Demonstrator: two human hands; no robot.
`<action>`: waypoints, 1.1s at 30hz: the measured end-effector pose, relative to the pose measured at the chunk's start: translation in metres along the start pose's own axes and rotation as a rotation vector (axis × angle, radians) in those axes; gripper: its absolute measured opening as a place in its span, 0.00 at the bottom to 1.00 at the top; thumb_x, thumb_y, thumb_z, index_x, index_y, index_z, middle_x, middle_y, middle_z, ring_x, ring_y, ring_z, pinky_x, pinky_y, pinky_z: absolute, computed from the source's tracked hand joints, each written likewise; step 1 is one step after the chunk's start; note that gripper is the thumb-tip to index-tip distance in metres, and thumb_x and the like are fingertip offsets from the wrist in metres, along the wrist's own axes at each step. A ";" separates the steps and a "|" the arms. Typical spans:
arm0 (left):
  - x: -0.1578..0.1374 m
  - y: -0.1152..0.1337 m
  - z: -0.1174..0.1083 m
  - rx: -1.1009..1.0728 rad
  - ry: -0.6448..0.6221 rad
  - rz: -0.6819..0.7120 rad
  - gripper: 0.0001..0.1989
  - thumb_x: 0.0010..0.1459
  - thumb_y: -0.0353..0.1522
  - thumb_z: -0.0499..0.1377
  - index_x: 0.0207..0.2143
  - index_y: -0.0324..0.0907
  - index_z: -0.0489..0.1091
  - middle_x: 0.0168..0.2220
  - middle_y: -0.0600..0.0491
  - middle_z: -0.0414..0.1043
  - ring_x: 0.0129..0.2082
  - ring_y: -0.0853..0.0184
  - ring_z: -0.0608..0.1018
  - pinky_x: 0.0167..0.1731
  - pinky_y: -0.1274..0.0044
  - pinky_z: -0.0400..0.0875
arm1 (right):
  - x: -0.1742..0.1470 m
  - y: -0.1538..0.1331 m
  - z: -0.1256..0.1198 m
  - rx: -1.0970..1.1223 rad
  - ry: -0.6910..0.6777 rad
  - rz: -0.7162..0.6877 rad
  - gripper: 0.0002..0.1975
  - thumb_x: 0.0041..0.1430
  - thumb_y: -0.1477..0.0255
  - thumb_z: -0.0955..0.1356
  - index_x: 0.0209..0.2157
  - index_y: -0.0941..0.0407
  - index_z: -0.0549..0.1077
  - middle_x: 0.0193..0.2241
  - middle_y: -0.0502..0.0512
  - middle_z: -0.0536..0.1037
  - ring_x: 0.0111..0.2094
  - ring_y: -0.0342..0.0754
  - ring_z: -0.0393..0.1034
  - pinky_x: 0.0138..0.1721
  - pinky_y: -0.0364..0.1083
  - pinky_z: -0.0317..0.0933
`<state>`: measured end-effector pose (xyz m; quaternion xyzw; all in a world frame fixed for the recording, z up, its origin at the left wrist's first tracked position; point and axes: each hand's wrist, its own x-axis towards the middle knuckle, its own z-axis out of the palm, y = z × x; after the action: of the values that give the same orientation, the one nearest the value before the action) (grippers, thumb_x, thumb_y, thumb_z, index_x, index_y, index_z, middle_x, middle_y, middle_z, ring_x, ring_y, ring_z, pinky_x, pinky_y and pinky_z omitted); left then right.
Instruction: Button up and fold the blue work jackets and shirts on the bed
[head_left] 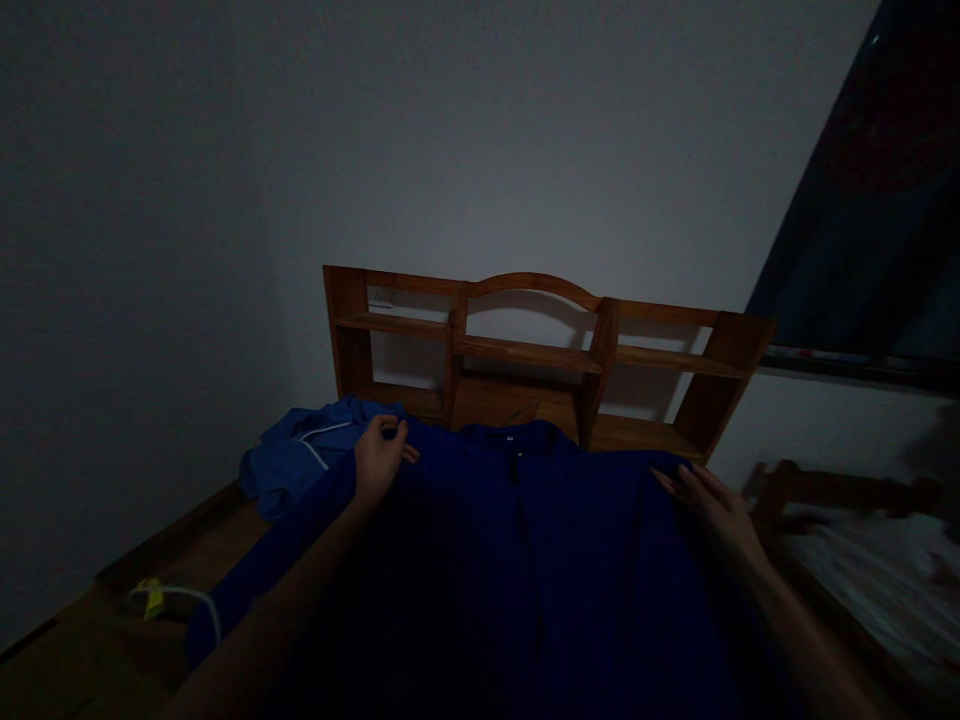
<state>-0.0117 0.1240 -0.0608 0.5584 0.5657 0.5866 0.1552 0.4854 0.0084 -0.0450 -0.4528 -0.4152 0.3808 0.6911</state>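
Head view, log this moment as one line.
left hand: holds dark blue garment at one shoulder; right hand: holds its other shoulder; lighter blue cloth: beside left hand; wooden shelf: behind garment

Crumpled blue cloth (289, 465) on desktop (229, 535)

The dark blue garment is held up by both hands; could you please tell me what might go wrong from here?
The left hand and right hand seem to hold the dark blue garment only near its shoulders, so one side might slip. The lighter blue cloth lies close to the left hand in this view and could get dragged along. Dim light hides much of the garment's front, so a crease might go unnoticed.
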 end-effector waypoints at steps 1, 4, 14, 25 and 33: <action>0.010 0.004 0.004 -0.093 0.046 -0.052 0.18 0.60 0.41 0.47 0.47 0.38 0.55 0.41 0.47 0.69 0.24 0.71 0.76 0.27 0.78 0.70 | 0.009 0.002 0.001 -0.024 0.006 -0.036 0.25 0.50 0.63 0.71 0.48 0.60 0.68 0.43 0.61 0.75 0.45 0.52 0.71 0.52 0.49 0.62; 0.033 0.002 0.020 -0.071 0.137 -0.095 0.14 0.62 0.35 0.44 0.47 0.37 0.53 0.46 0.43 0.65 0.34 0.69 0.78 0.35 0.76 0.72 | 0.036 0.010 0.001 -0.217 0.027 -0.134 0.23 0.50 0.60 0.70 0.46 0.58 0.71 0.43 0.58 0.75 0.45 0.53 0.70 0.51 0.52 0.63; -0.045 -0.004 0.044 0.665 -0.220 0.234 0.29 0.58 0.41 0.52 0.55 0.30 0.57 0.59 0.29 0.49 0.52 0.48 0.67 0.50 0.63 0.62 | -0.045 0.023 0.039 -1.479 -0.209 -0.468 0.25 0.61 0.69 0.59 0.60 0.56 0.58 0.59 0.63 0.57 0.55 0.58 0.59 0.54 0.57 0.57; -0.115 0.009 0.041 0.804 -0.481 0.393 0.29 0.58 0.48 0.49 0.55 0.40 0.62 0.63 0.39 0.43 0.62 0.43 0.49 0.53 0.48 0.48 | -0.183 0.065 0.104 -1.355 -0.678 -0.385 0.27 0.64 0.57 0.55 0.63 0.46 0.47 0.63 0.50 0.48 0.63 0.52 0.41 0.61 0.61 0.43; -0.280 0.052 0.011 0.082 -0.556 0.361 0.13 0.62 0.33 0.48 0.43 0.46 0.71 0.43 0.51 0.72 0.45 0.68 0.74 0.47 0.76 0.68 | -0.191 0.066 0.097 -1.139 -0.563 -0.378 0.21 0.64 0.63 0.59 0.58 0.45 0.57 0.60 0.48 0.56 0.62 0.48 0.46 0.61 0.56 0.47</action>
<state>0.1127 -0.1145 -0.1545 0.7942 0.4165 0.4065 0.1747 0.3162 -0.1141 -0.1268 -0.5500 -0.7887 0.0774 0.2636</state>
